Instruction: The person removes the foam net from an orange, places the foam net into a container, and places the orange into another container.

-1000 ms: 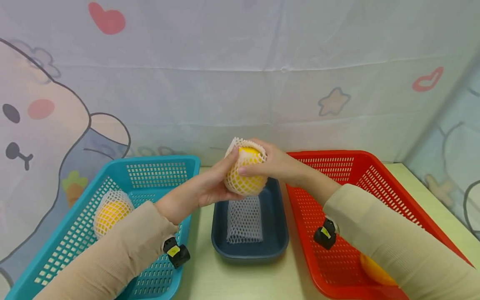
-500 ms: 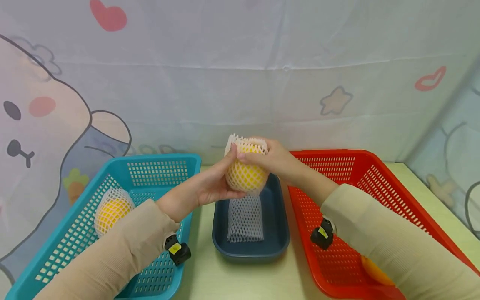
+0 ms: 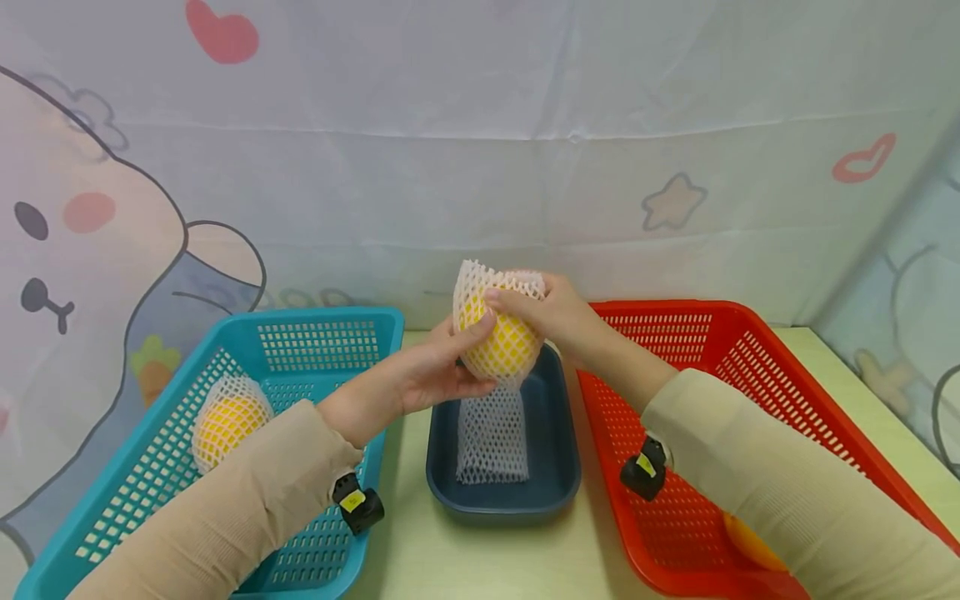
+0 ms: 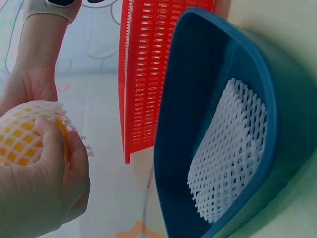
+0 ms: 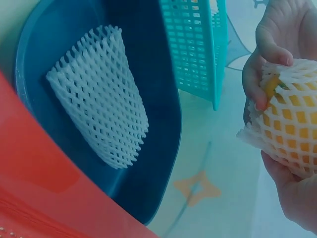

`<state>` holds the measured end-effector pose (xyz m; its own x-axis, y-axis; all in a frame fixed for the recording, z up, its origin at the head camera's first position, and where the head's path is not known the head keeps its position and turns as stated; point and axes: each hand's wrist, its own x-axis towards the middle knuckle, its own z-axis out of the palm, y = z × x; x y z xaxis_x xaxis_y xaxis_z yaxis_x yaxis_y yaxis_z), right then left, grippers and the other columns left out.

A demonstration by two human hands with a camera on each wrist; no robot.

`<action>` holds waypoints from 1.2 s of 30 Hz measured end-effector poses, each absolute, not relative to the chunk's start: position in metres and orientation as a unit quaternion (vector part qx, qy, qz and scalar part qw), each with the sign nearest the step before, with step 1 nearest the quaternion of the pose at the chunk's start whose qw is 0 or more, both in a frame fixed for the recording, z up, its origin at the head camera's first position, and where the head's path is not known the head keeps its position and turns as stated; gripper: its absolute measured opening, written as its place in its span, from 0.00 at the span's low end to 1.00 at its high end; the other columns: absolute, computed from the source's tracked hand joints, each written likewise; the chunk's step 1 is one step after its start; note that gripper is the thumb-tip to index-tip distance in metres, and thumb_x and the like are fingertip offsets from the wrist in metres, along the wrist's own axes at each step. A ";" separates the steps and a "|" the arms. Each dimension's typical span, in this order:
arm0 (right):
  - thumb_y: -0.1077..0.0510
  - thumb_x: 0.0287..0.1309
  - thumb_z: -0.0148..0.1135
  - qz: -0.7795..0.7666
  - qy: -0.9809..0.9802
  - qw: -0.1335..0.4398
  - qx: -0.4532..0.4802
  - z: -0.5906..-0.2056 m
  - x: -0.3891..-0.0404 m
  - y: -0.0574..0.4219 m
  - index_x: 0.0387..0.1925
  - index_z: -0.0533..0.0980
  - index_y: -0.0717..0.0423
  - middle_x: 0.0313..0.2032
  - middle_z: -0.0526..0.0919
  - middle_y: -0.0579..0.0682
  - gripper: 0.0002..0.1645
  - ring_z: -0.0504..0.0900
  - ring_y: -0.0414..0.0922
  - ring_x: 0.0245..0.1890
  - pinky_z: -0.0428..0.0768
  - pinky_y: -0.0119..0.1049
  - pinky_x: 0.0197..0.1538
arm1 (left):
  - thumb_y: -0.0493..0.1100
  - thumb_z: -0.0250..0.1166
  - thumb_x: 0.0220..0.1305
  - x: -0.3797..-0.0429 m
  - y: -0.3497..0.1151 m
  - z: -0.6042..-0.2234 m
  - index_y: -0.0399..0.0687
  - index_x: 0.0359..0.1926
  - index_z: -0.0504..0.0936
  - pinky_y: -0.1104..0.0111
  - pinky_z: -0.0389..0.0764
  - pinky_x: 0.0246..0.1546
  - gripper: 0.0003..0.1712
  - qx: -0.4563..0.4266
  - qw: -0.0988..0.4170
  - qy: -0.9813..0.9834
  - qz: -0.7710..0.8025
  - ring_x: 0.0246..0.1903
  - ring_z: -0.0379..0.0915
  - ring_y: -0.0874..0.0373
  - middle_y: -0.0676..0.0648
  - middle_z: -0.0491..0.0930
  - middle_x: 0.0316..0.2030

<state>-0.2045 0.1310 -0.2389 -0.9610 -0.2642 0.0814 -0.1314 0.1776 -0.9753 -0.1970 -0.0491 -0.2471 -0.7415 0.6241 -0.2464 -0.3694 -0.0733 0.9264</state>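
Note:
Above the dark blue tub, both hands hold a round yellow fruit wrapped in a white foam net sleeve. My left hand grips its left side and underside, the thumb lying across the front. At the upper right, my right hand pinches the sleeve near its open end, thumb in front. The right wrist view shows some green on the fruit inside the sleeve opening. A flat foam net sleeve lies in the tub. Fingers behind the fruit are partly hidden.
On the left, a teal basket contains a netted yellow fruit. A red basket stands on the right with an orange-yellow fruit, partly hidden by the right sleeve. A printed cloth hangs behind the table.
The net sleeve has come up over the fruit's top, where bare yellow showed earlier. My right thumb has moved up along the sleeve, and the left thumb has shifted lower across the front.

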 end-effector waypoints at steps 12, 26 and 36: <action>0.48 0.58 0.60 -0.627 0.769 0.037 -0.122 -0.240 -0.205 0.132 0.49 0.73 0.59 0.42 0.79 0.56 0.23 0.79 0.49 0.36 0.81 0.40 0.40 | 0.64 0.77 0.17 -0.196 -0.050 -0.250 0.55 0.66 0.47 0.55 0.75 0.49 0.72 0.121 0.338 0.594 0.720 0.47 0.68 0.47 0.39 0.63 0.55; 0.49 0.57 0.62 -0.618 0.777 0.018 -0.120 -0.236 -0.203 0.130 0.48 0.76 0.57 0.42 0.80 0.55 0.21 0.78 0.51 0.40 0.81 0.40 0.41 | 0.41 0.55 0.65 -0.198 -0.049 -0.248 0.55 0.65 0.50 0.53 0.70 0.51 0.32 0.123 0.318 0.605 0.720 0.50 0.68 0.47 0.41 0.64 0.56; 0.49 0.57 0.63 -0.620 0.776 0.006 -0.114 -0.235 -0.203 0.127 0.47 0.77 0.57 0.39 0.81 0.55 0.20 0.80 0.50 0.36 0.81 0.40 0.39 | 0.37 0.56 0.62 -0.198 -0.053 -0.250 0.54 0.64 0.51 0.60 0.75 0.42 0.33 0.125 0.319 0.614 0.711 0.48 0.68 0.49 0.42 0.64 0.55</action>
